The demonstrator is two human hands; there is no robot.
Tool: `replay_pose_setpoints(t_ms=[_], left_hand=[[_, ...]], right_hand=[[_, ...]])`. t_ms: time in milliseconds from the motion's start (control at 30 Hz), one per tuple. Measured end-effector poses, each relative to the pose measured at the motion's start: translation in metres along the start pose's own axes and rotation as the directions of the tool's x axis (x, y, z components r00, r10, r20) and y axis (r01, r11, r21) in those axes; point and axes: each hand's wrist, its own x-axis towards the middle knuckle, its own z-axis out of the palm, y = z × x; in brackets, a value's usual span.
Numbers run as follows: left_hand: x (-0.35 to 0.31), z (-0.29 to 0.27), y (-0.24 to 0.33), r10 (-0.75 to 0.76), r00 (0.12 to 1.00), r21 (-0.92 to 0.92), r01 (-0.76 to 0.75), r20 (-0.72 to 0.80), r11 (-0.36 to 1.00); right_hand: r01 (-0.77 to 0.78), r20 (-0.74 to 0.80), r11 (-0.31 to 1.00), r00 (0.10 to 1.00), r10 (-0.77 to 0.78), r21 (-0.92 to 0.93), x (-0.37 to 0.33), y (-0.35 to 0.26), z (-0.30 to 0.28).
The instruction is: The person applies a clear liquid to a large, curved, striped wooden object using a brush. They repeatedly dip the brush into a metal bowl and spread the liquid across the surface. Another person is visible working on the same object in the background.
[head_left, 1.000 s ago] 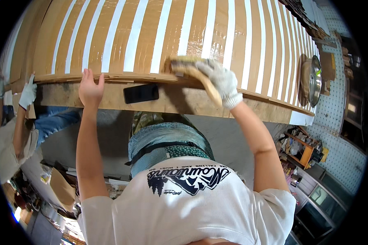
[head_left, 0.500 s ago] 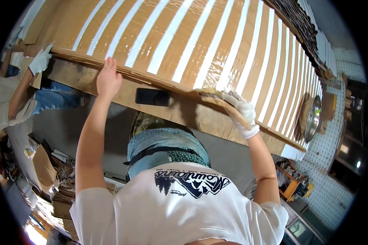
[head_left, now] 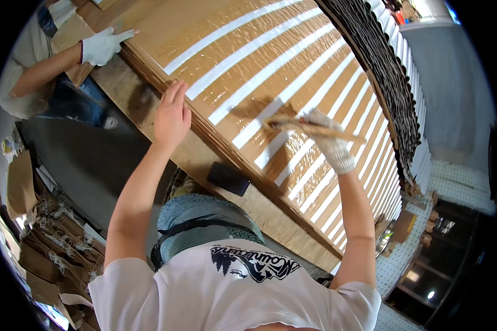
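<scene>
Brush, slim and edge-on, with a tan handle.

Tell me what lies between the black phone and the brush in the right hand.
Between the phone and brush, the head view shows a strip of wooden board, layered cardboard edge and white-striped brown sheet.

The wooden bench bears cardboard, phone.
</scene>
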Motion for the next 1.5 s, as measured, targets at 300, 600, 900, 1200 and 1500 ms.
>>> replay_pose_setpoints(t_ms=[300, 600, 900, 1200, 1500], left_hand=[[0.008, 0.014, -0.034, -0.012, 0.991, 0.152, -0.008, 0.133, 0.988], [0.004, 0.019, -0.041, -0.038, 0.982, 0.3, -0.019, 0.183, 0.954], [0.004, 0.025, -0.053, -0.032, 0.985, 0.309, -0.023, 0.17, 0.951], [-0.041, 0.032, -0.02, -0.033, 0.996, 0.233, 0.012, 0.086, 0.972], [-0.193, 0.006, 0.056, -0.23, 0.925, -0.187, 0.295, 0.303, 0.937]], right_hand=[[0.294, -0.025, 0.942, 0.955, -0.294, 0.159, 0.251, -0.02, 0.04], [0.444, 0.089, 0.802, 0.852, -0.516, 0.401, 0.142, 0.057, 0.054], [0.212, 0.191, 0.966, 0.952, -0.238, 0.146, -0.127, 0.135, 0.013], [0.087, 0.633, 0.946, 0.762, 0.138, -0.311, -0.175, 0.157, -0.014], [0.364, 0.217, 0.931, 0.912, -0.347, -0.041, 0.068, 0.004, 0.016]])
